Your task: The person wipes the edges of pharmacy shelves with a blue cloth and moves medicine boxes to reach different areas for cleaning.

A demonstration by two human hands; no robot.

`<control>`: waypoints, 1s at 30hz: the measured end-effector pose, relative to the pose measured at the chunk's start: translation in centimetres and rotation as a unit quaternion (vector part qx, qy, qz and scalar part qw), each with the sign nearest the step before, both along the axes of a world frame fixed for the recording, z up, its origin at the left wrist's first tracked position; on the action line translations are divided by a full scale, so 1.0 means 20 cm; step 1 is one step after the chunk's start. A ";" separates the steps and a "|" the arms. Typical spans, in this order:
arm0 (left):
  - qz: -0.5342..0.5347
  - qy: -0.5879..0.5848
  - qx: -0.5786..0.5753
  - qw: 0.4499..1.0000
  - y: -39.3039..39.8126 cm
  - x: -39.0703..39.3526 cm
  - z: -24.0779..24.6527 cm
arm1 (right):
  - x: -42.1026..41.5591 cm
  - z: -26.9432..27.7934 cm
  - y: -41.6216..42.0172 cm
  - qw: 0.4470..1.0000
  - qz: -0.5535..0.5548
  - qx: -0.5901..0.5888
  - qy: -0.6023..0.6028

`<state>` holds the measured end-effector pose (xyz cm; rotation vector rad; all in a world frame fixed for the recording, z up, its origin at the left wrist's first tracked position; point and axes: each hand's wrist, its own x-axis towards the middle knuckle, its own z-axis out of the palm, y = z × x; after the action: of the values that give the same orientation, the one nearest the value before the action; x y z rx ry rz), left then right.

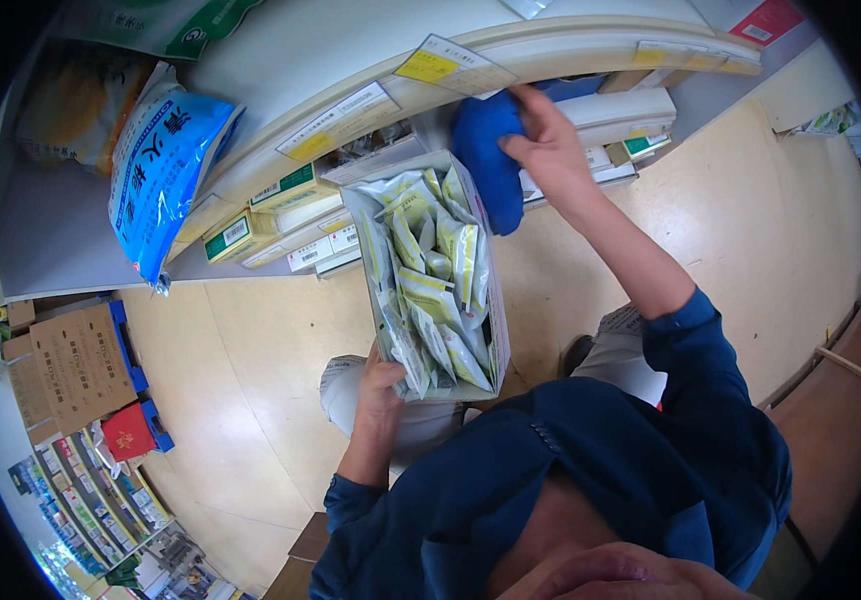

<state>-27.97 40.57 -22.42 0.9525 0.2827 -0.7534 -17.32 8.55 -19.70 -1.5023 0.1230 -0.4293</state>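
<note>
My left hand (381,386) grips the near end of an open cardboard box (502,330), thumb over its rim. Many flat plastic sachets (430,292), pale with yellow-green bands, fill the box, most of them standing on edge. The box is tilted towards me, its far end close to the shelf front. My right hand (547,146) holds a blue cloth (484,161) between thumb and fingers, at the shelf edge just right of the box. The cloth hangs down along the box's right side and hides part of the shelf behind it.
Price tags line the shelf edge (595,37). A blue plastic packet (175,172) overhangs the upper shelf at left. Small medicine-type cartons (239,232) stand on the lower shelf. Brown cartons (82,367) and a red box (128,433) are farther left on the floor side.
</note>
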 end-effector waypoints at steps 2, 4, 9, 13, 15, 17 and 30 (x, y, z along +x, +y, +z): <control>-0.004 0.005 -0.011 1.000 -0.04 0.00 0.06 | 0.14 -0.18 -0.04 0.917 -0.009 -0.393 -0.071; -0.009 0.009 -0.005 1.000 -0.02 0.00 0.05 | 0.28 -0.16 -0.03 0.885 0.065 -0.461 0.026; -0.026 -0.011 0.006 1.000 0.00 -0.01 -0.02 | 0.65 -0.47 -0.11 0.847 -0.093 -0.517 -0.083; -0.013 -0.011 0.063 0.998 0.03 -0.01 0.04 | 0.77 -0.24 0.01 0.831 -0.079 -0.549 0.045; -0.009 -0.016 0.088 0.996 0.03 -0.01 0.06 | 0.81 -0.12 0.00 0.822 -0.061 -0.560 0.084; -0.004 -0.028 0.092 0.995 0.04 -0.01 0.07 | 0.84 -0.05 0.01 0.817 -0.040 -0.564 0.109; 0.000 -0.015 0.065 0.998 0.04 0.03 0.04 | 0.62 -0.22 0.02 0.795 0.007 -0.595 0.118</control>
<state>-27.42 41.41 -21.52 1.0866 0.3080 -0.7274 -4.83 8.91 -24.07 -2.8150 0.0238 -0.2919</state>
